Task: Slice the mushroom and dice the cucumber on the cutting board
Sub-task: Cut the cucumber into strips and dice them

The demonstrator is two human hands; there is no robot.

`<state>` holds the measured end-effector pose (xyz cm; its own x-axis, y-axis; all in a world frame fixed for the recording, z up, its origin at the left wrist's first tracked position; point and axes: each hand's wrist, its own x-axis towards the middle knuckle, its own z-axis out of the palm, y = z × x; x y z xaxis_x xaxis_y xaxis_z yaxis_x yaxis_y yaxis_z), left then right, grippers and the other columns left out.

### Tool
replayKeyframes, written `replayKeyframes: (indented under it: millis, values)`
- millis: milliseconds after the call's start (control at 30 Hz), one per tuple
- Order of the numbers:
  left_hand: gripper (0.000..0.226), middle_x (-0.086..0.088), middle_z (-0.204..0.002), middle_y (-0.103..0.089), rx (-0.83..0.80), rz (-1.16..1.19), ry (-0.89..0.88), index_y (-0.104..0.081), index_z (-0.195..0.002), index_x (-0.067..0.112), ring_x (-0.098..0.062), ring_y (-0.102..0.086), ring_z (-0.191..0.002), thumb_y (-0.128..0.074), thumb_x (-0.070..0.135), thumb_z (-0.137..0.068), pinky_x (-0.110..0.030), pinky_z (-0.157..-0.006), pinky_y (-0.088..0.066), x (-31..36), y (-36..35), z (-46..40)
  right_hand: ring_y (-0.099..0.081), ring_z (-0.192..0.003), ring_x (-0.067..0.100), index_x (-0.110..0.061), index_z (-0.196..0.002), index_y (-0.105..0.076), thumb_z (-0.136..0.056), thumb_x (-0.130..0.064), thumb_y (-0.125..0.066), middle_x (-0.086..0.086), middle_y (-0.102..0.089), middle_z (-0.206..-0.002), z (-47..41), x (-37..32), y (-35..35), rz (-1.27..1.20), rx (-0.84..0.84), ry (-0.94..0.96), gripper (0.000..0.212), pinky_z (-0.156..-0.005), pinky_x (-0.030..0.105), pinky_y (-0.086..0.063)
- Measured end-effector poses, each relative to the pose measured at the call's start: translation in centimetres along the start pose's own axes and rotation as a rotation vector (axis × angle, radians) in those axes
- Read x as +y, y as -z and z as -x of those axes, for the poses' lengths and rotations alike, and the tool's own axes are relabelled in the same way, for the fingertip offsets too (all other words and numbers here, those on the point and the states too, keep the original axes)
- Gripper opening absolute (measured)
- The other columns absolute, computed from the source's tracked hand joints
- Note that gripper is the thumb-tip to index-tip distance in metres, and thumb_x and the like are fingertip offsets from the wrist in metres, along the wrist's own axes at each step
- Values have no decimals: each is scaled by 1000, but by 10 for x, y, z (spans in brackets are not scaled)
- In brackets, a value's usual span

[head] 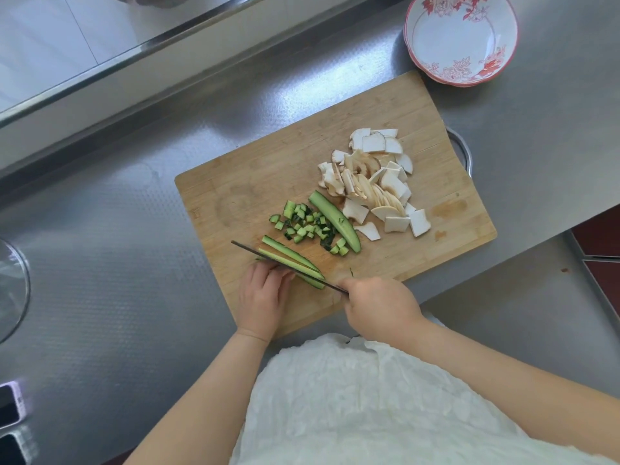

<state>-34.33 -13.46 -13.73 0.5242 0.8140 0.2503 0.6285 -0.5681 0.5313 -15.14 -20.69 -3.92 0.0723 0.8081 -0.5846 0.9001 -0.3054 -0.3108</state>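
On the cutting board: the wooden board lies slanted on the steel worktop, and all the cut food stays on it.
Left hand: at about 7 o'clock of the board, the fingers are curled and press on the cucumber strips, I think to keep them from rolling under the blade.
Right hand: at 5 o'clock of the board, it is closed around the handle of the knife; the handle itself is hidden inside the fist.
Knife: the thin blade lies lengthwise along the strips, so this seems a cut into narrower strips before the dicing.
Diced cucumber: a small heap near the middle of the board, just beside a cucumber half not yet cut.
Mushroom slices: a pile toward 2 o'clock, pushed apart from the cucumber; the slicing looks finished.
Bowl: at 1 o'clock beyond the board, white with red flowers, nothing visible in it; probably it waits for the cut pieces.
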Motion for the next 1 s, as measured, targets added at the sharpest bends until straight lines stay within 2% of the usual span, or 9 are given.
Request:
replayKeyframes:
  millis: [333, 467, 800, 1000]
  values:
    - [27, -14, -84, -62, -16, -24, -8, -67, -80, 0, -26, -49, -83, -56, 22, -93, -30, -73, -41, -5, -1, -1, -58, -73, 27, -23, -111, -60, -99, -25, -36, 4, -67, -86, 2, 1, 6, -1, -15, 9, 26, -43, 27, -22]
    - [26, -13, -83, -63, -5, -36, 4, -67, -79, 1, -27, -49, -83, -57, 21, -92, -32, -70, -42, -4, -2, 0, -53, -68, 26, -23, -112, -59, -99, -27, -36, 3, -65, -85, -2, 1, 6, 9, -35, -3, 27, -42, 27, -23]
    - [15, -13, -84, -62, 43, -25, -5, -60, -85, 8, -27, -50, -85, -58, 20, -92, -30, -73, -41, -2, -4, 2, -61, -75, 27, -23, -113, -60, -100, -26, -37, 4, -66, -85, -4, 2, 8, 0, -72, 13, 27, -45, 27, -28]
    - [17, -14, -83, -60, 46, 5, -3, -57, -86, 8, -26, -49, -83, -54, 21, -95, -29, -76, -40, -3, -6, 2, -49, -66, 26, -21, -108, -61, -98, -23, -37, 4, -65, -83, -4, -1, 8, 13, -89, 6, 25, -43, 26, -21]
